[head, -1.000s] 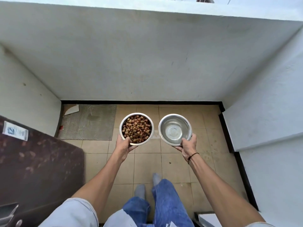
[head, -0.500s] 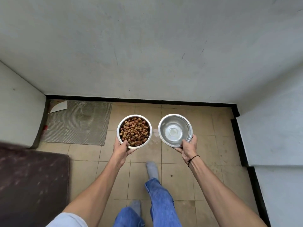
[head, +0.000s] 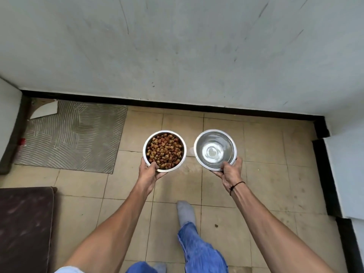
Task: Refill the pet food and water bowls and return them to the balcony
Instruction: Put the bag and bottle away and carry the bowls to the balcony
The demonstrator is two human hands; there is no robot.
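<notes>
Closer to the wall than a second ago, both bowls sit lower in view | left hand (head: 148, 173) grips the near rim of the food bowl (head: 164, 151), kibble-filled | right hand (head: 229, 173) grips the near rim of the water bowl (head: 215, 149) | bowls side by side, apart, held above the tiled floor (head: 264, 174) | grey mat (head: 74, 134) beyond the left hand.

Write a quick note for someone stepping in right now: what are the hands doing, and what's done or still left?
Left hand grips the near rim of the food bowl, full of kibble.
Right hand grips the near rim of the water bowl; it seems to hold clear water.
Both bowls are held side by side above the tiled floor, near the wall.
Done: refilling.
Left: set both down.
</notes>
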